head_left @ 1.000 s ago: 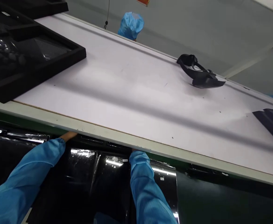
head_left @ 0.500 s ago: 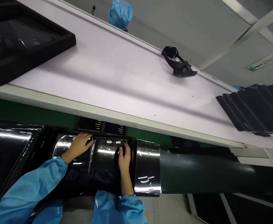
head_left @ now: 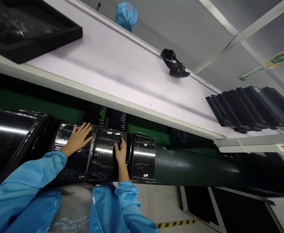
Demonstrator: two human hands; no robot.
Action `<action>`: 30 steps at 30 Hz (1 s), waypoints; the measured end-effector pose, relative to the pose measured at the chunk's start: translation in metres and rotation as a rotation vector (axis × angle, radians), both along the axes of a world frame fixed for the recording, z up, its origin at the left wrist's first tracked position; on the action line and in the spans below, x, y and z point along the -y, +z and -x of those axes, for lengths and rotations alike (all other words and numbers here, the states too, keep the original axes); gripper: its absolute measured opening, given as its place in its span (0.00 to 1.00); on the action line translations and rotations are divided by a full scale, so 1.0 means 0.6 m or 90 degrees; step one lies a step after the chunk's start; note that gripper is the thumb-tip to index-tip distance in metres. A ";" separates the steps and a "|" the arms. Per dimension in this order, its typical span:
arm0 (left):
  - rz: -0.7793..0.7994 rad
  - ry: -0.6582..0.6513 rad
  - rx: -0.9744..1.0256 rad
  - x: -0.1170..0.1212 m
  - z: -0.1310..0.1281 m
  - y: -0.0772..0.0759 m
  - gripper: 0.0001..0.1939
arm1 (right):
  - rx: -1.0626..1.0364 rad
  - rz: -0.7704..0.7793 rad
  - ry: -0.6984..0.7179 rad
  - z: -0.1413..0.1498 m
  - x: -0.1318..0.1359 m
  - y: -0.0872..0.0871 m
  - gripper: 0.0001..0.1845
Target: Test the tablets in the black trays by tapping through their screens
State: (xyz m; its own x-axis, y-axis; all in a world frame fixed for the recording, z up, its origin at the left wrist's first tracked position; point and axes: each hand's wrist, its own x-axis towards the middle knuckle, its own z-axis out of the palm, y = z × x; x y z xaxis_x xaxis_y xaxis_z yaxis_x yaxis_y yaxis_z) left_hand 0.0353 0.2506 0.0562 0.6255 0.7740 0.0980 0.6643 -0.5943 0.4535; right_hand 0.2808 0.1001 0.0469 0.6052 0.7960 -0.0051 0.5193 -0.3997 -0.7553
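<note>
Currently, left hand point(head_left: 77, 139) at eight o'clock, fingers point(head_left: 85, 130) wide, lies flat on glossy black panel point(head_left: 70, 163); right hand point(head_left: 120, 154) at seven o'clock, fingers narrow, rests on adjacent panel point(head_left: 103, 163).

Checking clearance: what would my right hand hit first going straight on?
Probably the dark readout screen just past the top edge of the glossy black panel under the right hand; depth is unclear.

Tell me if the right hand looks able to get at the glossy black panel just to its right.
Likely yes: the right hand lies on the middle panel, and the glossy black panel sits directly beside it, with nothing visible in between.
</note>
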 end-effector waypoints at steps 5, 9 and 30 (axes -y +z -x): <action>-0.023 0.228 0.001 0.135 0.140 -0.032 0.36 | 0.132 0.065 0.047 0.081 0.057 0.007 0.42; 0.037 0.358 0.098 0.251 0.242 -0.086 0.37 | 0.223 0.134 0.171 0.177 0.118 0.002 0.49; 0.111 0.521 0.357 0.299 0.215 -0.115 0.19 | 0.275 0.199 0.238 0.238 0.088 -0.010 0.42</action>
State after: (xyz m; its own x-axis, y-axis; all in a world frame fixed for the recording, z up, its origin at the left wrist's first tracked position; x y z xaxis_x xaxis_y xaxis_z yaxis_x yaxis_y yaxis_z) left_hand -0.0935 0.0713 -0.0126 -0.2059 0.9768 0.0590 0.5027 0.0538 0.8628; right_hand 0.1380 0.0475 0.0407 0.2879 0.9535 -0.0889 0.8970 -0.3010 -0.3238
